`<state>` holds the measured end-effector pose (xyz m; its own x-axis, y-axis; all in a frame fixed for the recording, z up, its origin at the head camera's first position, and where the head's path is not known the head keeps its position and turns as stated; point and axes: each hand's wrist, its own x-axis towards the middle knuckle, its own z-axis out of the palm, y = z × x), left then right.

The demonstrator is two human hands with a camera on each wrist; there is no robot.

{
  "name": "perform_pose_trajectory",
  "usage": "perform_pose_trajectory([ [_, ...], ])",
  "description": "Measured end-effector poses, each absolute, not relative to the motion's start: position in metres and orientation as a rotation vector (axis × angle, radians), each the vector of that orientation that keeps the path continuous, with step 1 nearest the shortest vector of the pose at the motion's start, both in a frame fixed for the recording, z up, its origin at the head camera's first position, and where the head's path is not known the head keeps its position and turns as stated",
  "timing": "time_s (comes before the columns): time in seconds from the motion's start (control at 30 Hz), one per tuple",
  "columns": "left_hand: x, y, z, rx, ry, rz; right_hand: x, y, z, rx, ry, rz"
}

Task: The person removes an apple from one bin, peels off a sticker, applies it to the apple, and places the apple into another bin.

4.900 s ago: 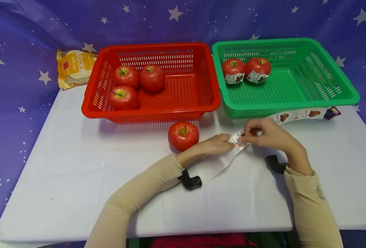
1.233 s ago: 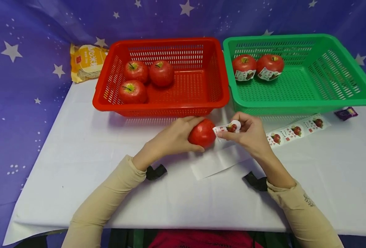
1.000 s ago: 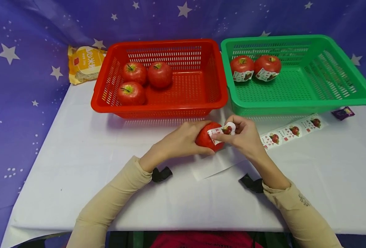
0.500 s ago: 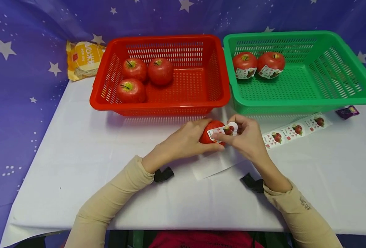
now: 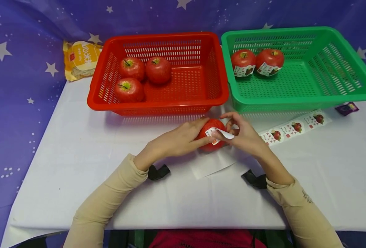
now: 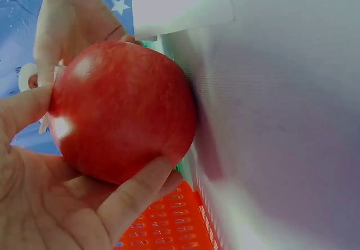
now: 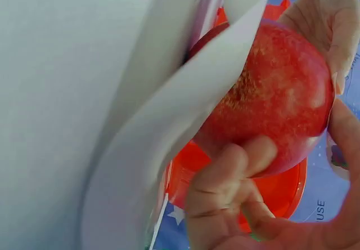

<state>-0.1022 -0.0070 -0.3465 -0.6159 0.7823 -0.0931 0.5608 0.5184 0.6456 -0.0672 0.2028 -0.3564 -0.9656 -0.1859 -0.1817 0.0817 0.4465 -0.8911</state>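
In the head view my left hand (image 5: pixel 181 139) holds a red apple (image 5: pixel 215 123) over the white tablecloth, its thumb across the near side at a white printed label (image 5: pixel 228 135). One end of that label lies on the apple; the other curls up free toward the right. My right hand (image 5: pixel 246 136) is at the apple's right side, thumb at the label, index finger raised apart. The left wrist view has the apple (image 6: pixel 129 103) between left thumb and fingers. In the right wrist view, right fingertips overlap the apple (image 7: pixel 287 86); whether they touch is unclear.
A red basket (image 5: pixel 158 106) with three apples and a green basket (image 5: pixel 303 100) with two labelled apples stand behind. A label strip (image 5: pixel 297 127) with blank backing (image 5: pixel 212 165) lies under the right hand. A yellow bag (image 5: pixel 82 60) and purple wrapper (image 5: pixel 347 109) lie farther out.
The apple, first on the table, came into my left hand. My right hand took a label off the strip and brought it onto the apple; its fingers have since come off the label's free end.
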Motion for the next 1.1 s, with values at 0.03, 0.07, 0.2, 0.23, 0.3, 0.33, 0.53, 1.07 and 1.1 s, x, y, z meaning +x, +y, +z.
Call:
perform_pose_trajectory([
  [0.03, -0.103, -0.008, -0.346, 1.116, 2.382, 0.807, -0.068, 0.203, -0.359, -0.112, 2.407, -1.51],
  [0.07, -0.103, -0.009, -0.346, 1.111, 2.368, 0.801, -0.068, 0.201, -0.361, -0.125, 2.366, -1.5],
  [0.2, -0.102, -0.008, -0.348, 1.069, 2.326, 0.834, -0.067, 0.197, -0.37, -0.183, 2.265, -1.516],
  [0.23, -0.101, -0.007, -0.349, 1.049, 2.317, 0.847, -0.066, 0.196, -0.372, -0.192, 2.255, -1.532],
  [0.3, -0.1, -0.006, -0.352, 1.024, 2.309, 0.898, -0.065, 0.194, -0.373, -0.192, 2.275, -1.549],
  [0.33, -0.099, -0.005, -0.353, 1.013, 2.304, 0.924, -0.065, 0.195, -0.373, -0.182, 2.294, -1.547],
  [0.53, -0.103, -0.003, -0.359, 0.981, 2.251, 1.107, -0.066, 0.196, -0.375, -0.144, 2.383, -1.595],
  [1.07, -0.105, -0.002, -0.359, 0.977, 2.129, 1.276, -0.07, 0.199, -0.372, -0.148, 2.173, -1.93],
  [1.1, -0.104, -0.002, -0.359, 0.97, 2.131, 1.274, -0.07, 0.199, -0.373, -0.179, 2.18, -1.927],
])
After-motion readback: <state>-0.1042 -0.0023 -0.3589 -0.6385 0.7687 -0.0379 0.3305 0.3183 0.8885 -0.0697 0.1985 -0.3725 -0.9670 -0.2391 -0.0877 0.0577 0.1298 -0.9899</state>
